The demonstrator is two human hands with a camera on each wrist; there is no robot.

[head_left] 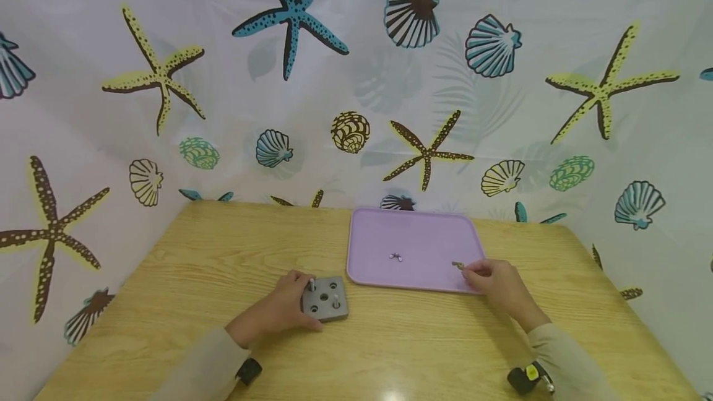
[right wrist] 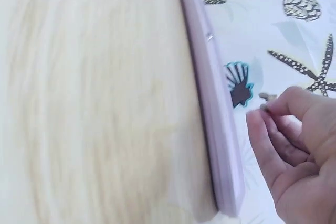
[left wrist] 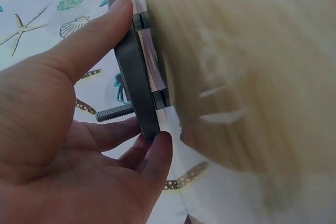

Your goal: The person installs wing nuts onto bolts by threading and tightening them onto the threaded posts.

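My left hand (head_left: pixel 284 305) grips a square grey metal plate (head_left: pixel 325 287) by its left side, thumb at the near edge and fingers at the far one. Several holes show in its top face, and two threaded studs stand up from it. In the left wrist view one stud (left wrist: pixel 114 112) sticks out of the plate's face, with dark bolt heads (left wrist: pixel 158 99) on the opposite side. Over the right end of the lilac tray (head_left: pixel 423 234), my right hand (head_left: pixel 498 283) pinches a small brass-coloured wing nut (head_left: pixel 457 264) between thumb and fingertips.
A silver wing nut (head_left: pixel 395 257) lies on the tray, left of its middle. The tray stands at the back of the wooden table (head_left: pixel 250 246), against a curtain (head_left: pixel 334 91) printed with starfish and shells. Dark wrist devices (head_left: pixel 249 371) sit at both sleeves.
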